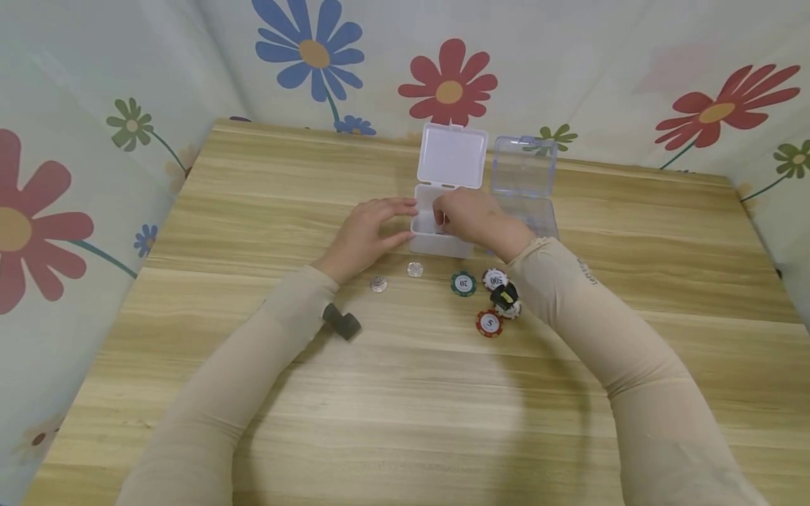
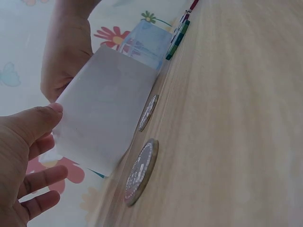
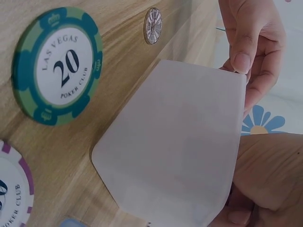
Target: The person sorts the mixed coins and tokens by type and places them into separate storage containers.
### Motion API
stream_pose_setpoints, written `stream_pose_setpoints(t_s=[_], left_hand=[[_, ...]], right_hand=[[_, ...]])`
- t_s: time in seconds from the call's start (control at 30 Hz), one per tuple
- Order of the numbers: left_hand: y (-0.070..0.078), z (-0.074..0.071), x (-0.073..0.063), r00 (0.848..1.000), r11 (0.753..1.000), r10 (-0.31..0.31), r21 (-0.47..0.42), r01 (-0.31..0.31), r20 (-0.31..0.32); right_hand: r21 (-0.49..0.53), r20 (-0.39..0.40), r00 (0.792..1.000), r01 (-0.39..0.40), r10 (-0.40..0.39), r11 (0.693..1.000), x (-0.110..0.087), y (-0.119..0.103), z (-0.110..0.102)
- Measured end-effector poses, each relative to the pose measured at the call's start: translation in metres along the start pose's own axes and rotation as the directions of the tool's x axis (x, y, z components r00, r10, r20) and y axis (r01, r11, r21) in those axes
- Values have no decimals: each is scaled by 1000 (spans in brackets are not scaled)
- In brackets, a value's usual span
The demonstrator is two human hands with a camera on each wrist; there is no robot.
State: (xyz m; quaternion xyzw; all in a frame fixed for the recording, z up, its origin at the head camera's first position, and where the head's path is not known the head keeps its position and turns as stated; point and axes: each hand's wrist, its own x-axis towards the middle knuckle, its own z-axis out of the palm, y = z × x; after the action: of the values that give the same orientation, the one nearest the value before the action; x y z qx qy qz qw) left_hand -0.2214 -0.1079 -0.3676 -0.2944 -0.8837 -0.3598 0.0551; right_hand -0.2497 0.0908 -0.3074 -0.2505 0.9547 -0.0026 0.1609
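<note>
A white lidded plastic box [image 1: 441, 244] stands at the far middle of the table with its lid raised. My left hand [image 1: 370, 235] holds its left side, thumb at the near corner and fingertips along the rim. In the left wrist view the thumb [image 2: 40, 123] touches the box's upper edge. My right hand [image 1: 473, 214] reaches down into the box with curled fingers; its fingertips and anything between them are hidden by the wall. Two silvery coins, a nearer coin [image 1: 378, 284] and a farther coin [image 1: 415, 269], lie in front of the box.
A clear plastic box [image 1: 525, 169] stands open on the right, partly behind my right arm. Several poker chips lie nearer: a green 20 chip [image 1: 464, 284], a red 5 chip [image 1: 490, 323], a 500 chip [image 1: 495, 279] and a black chip [image 1: 504, 295]. Flower-patterned curtain [image 1: 569, 63] borders the table.
</note>
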Motion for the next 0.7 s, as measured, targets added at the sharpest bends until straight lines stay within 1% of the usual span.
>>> stream_pose_setpoints(t_s=[0.13, 0.33, 0.53, 0.7], left_hand=[[0, 0, 0, 1000, 1000, -4, -4, 4, -1], [0, 0, -1, 1000, 1000, -1, -2, 1, -6], [0, 0, -1, 1000, 1000, 8, 2, -7, -11], [0, 0, 0, 1000, 1000, 18, 3, -18, -14]], right_hand=[[-5, -3, 1000, 2, -2, 1000, -2, -1, -1], [3, -32, 999, 2, -2, 1000, -4, 0, -2], [38, -80, 997, 21, -18, 999, -10, 0, -1], [47, -130, 991, 36, -30, 998, -14, 0, 0]])
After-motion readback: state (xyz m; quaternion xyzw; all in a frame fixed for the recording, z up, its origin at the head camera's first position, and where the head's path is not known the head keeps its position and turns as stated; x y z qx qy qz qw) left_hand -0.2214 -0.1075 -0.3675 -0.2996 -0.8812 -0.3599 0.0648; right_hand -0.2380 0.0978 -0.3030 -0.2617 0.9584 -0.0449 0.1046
